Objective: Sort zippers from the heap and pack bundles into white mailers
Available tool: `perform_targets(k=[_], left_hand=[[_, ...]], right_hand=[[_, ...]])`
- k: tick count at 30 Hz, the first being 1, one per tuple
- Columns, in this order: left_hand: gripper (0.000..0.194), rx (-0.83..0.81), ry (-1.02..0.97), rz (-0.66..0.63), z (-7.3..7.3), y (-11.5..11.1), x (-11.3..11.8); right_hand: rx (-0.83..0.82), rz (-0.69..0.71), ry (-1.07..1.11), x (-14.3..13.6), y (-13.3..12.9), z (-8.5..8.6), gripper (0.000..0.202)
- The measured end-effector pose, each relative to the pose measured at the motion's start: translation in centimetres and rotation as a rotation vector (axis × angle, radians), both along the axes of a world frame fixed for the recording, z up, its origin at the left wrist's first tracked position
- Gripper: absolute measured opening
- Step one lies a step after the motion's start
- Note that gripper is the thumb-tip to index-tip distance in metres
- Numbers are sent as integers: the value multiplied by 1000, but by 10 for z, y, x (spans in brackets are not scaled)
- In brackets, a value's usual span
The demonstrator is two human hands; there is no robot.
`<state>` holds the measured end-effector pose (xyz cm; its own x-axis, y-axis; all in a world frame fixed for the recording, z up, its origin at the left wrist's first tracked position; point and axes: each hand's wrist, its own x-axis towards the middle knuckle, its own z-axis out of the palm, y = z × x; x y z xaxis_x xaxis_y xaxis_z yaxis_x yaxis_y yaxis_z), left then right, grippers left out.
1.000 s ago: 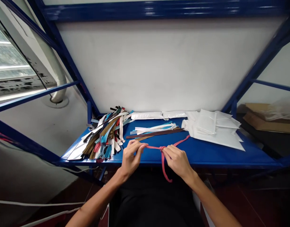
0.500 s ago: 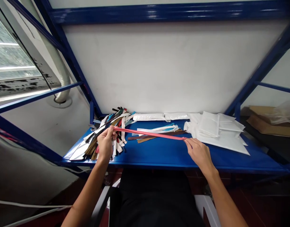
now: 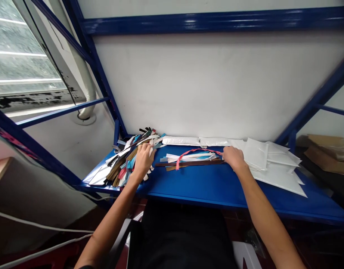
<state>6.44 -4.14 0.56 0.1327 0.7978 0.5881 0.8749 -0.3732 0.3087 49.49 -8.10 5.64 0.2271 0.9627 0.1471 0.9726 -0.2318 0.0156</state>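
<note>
A pink zipper (image 3: 194, 150) hangs in an arch from my right hand (image 3: 234, 157), which is closed on its right end. Its other end droops at the left, over a small group of white, blue and brown zippers (image 3: 201, 157) on the blue table (image 3: 185, 185). At the left, my left hand (image 3: 143, 158) is at the edge of a heaped pile of many-coloured zippers (image 3: 120, 164). Its fingers are bent and pinched, with a bit of white zipper (image 3: 151, 151) showing at the tips. Part of the pile is hidden behind this hand.
Stacked flat white plastic bags (image 3: 272, 168) lie on the table's right side. Two filled white packets (image 3: 181, 141) lie along the back wall. Blue metal posts (image 3: 100, 71) frame the table on both sides. A cardboard box (image 3: 325, 155) stands at the far right.
My left hand has let go of the pink zipper and moved to the pile. The zipper, stretched straight before, now sags from my right hand, which is farther forward over the small group.
</note>
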Motion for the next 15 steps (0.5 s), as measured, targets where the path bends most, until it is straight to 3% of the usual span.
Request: perform_targets(k=[4, 8, 11, 15], left_hand=[[29, -199, 230, 169, 11, 13, -10], [27, -280, 443, 277, 6, 13, 0], [30, -289, 475, 324, 2, 13, 8], [32, -317, 510, 367, 3, 18, 14]], right_hand=[[145, 77, 11, -31, 20, -6, 47], [211, 252, 81, -57, 26, -30, 51], [230, 393, 144, -54, 25, -43, 41], [247, 507, 224, -37, 28, -47, 34]])
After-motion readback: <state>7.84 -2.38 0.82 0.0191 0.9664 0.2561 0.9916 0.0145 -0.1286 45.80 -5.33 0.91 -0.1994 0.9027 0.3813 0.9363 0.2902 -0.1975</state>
